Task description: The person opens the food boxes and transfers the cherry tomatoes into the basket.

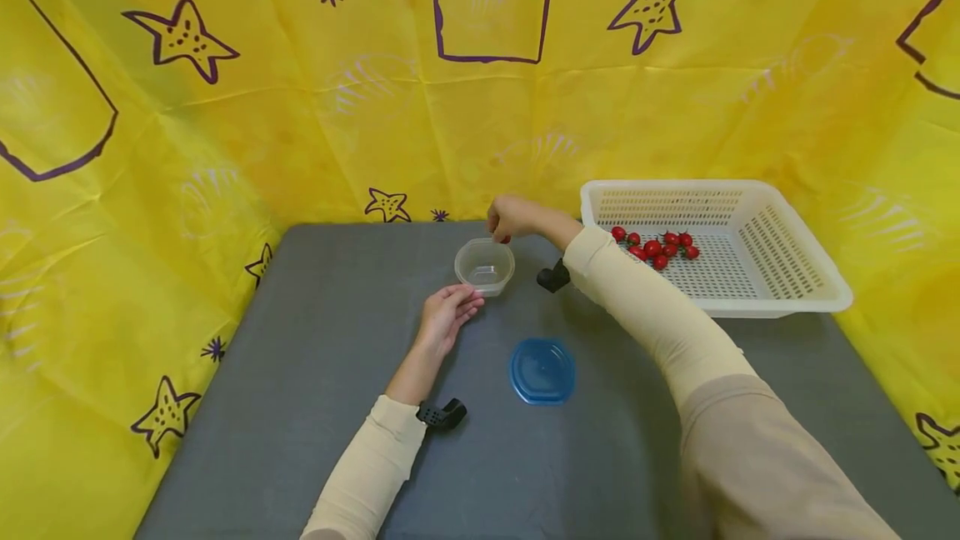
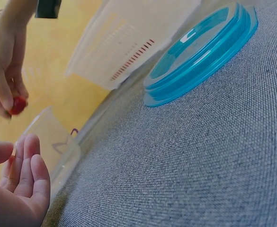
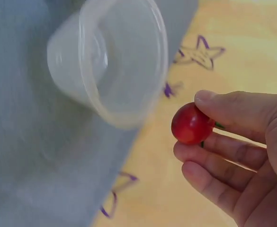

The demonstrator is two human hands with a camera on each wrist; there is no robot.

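Note:
In the right wrist view, my right hand (image 3: pixel 233 156) pinches a red cherry tomato (image 3: pixel 192 124) with green stem bits between thumb and fingers. From the head view, that right hand (image 1: pixel 513 217) is over the far right rim of a clear plastic container (image 1: pixel 485 265). The container stands upright on the table, its mouth facing up and its bottom showing through. At its near side is my left hand (image 1: pixel 446 317), fingertips right at the rim. The left wrist view has the left hand's fingers (image 2: pixel 40 177) nearly straight and the thumb apart from them.
A blue lid (image 1: pixel 542 371) lies on the grey table (image 1: pixel 337 357), nearer than the container. At the right, a white perforated basket (image 1: pixel 795 261) holds several cherry tomatoes (image 1: pixel 652 248). Yellow patterned cloth (image 1: pixel 480 132) rises behind the table and along its sides.

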